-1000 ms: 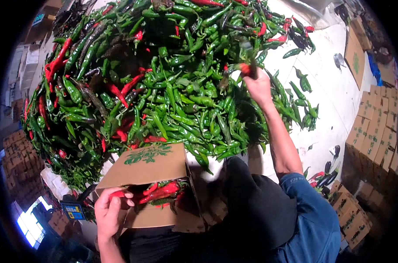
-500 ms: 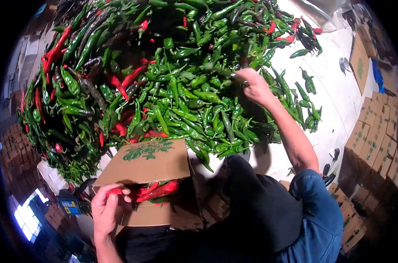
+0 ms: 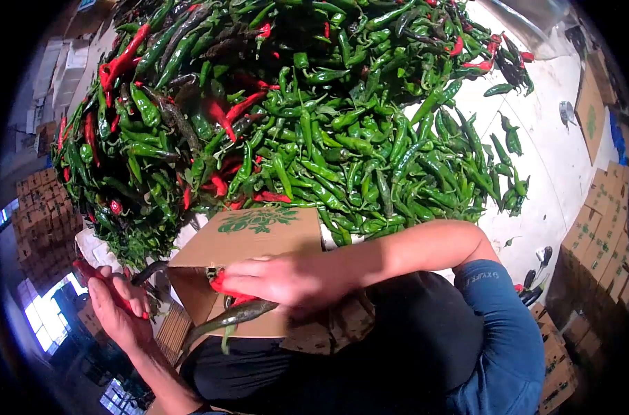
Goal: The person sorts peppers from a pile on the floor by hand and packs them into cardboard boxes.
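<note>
Over to the left, my left hand (image 3: 117,304) is closed around a red chili pepper (image 3: 86,268). A dark curved pepper (image 3: 148,272) shows just past its fingers. My right hand (image 3: 280,282) is at the mouth of an open cardboard box (image 3: 204,250) with a green leaf print, its fingers closed over red peppers (image 3: 221,283); the fingertips are partly blurred. Below that hand, a long dark green pepper (image 3: 235,316) sticks out across the box's edge. The box's inside is mostly hidden by my right hand and forearm.
A large heap of green peppers (image 3: 356,145) mixed with red ones covers the white table (image 3: 543,138) beyond the box. Stacked cardboard cartons (image 3: 598,235) stand at the right, and more cartons (image 3: 48,207) at the left. A few dark peppers (image 3: 536,280) lie near the table's right edge.
My right hand has come from the heap down to the box mouth. My left hand has moved left, away from the box, with a red pepper. The view has shifted slightly.
</note>
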Demonstrator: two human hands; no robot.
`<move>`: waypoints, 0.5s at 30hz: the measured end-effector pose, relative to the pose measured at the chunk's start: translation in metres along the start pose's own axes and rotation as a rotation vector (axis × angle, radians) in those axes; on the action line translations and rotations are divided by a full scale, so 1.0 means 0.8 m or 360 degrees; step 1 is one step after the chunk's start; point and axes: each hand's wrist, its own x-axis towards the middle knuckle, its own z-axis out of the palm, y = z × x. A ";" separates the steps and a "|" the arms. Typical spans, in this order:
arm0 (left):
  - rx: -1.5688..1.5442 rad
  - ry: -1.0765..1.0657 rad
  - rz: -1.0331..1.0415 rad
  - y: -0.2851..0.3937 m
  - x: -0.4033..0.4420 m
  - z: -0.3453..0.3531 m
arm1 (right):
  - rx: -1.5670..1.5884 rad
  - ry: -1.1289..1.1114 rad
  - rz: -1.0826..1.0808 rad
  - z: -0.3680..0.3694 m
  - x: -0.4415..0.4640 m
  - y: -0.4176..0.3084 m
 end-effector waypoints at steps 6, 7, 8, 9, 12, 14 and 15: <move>0.0175 -0.0067 -0.0113 -0.018 -0.007 -0.006 | -0.0284 0.0586 -0.0044 -0.092 -0.024 0.010; 0.0204 -0.0084 -0.0133 -0.016 -0.007 0.001 | -0.1152 0.0692 0.0398 -0.119 -0.027 0.012; 0.0194 -0.0127 -0.0136 -0.015 -0.007 0.007 | -0.1540 0.0702 0.0637 -0.151 -0.043 0.049; 0.0182 -0.0169 -0.0134 -0.015 -0.007 0.013 | -0.1782 0.0710 0.0900 -0.181 -0.057 0.086; 0.0149 -0.0293 -0.0139 -0.015 -0.009 0.024 | -0.2466 0.0255 0.1396 -0.239 -0.104 0.180; 0.0137 -0.0356 -0.0123 -0.019 -0.010 0.024 | -0.2382 0.0206 0.1415 -0.246 -0.103 0.200; 0.0143 -0.0372 -0.0140 -0.019 -0.011 0.025 | -0.2354 0.0070 0.1396 -0.253 -0.093 0.197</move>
